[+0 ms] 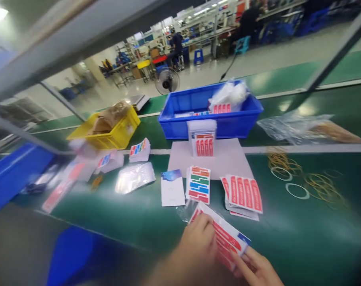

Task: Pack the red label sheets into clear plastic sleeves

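My left hand [200,238] is closed with curled fingers on the left end of a red-and-white sticker sheet [226,234]. My right hand [256,268] grips the lower right end of the same sheet, where a blue corner shows under it. Clear film [186,212] lies by the sheet's upper left end. Just beyond my hands are a white card with a blue top [172,190], a stack of multicoloured sticker sheets [199,184] and a fanned stack of red sticker sheets [244,194]. The undersides of my fingers are partly hidden.
A blue bin [180,129] holds bagged sheets, with an upright pack [202,137] before it. Left are a yellow bin [109,139], clear bags [135,177] and more sticker stacks [139,150]. Rubber bands [282,163] and plastic bags [296,129] lie right. A metal frame crosses overhead.
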Action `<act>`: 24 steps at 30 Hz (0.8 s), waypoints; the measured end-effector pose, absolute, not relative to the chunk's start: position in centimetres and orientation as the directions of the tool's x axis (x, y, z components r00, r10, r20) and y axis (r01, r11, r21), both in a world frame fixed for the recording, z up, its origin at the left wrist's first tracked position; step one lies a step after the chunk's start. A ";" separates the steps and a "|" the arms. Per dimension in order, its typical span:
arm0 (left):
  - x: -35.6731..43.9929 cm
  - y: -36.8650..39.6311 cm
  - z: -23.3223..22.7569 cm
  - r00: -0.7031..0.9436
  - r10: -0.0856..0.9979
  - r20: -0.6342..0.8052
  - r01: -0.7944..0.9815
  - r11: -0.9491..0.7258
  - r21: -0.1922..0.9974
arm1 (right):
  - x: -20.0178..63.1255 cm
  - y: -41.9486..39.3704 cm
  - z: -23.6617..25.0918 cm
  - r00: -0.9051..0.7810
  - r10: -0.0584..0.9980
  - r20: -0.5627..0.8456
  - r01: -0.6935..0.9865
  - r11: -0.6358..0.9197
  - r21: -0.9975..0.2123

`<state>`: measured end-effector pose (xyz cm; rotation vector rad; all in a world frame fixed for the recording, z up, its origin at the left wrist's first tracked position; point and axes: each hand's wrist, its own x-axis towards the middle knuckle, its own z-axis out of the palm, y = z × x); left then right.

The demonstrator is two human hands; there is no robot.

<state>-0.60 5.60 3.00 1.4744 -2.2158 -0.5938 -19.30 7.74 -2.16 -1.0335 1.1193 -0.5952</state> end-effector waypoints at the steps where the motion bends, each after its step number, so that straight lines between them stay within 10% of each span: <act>1: -0.5 5.6 2.9 -0.356 -0.930 0.097 -0.744 0.344 0.572 | -19.2 7.9 -1.7 0.364 -0.827 -0.429 -0.072 0.435 -0.898; 24: -1.9 5.6 2.9 -0.343 -0.931 0.128 -0.708 0.345 0.617 | -18.4 8.9 -1.2 0.248 -0.861 -0.444 0.075 0.474 -0.877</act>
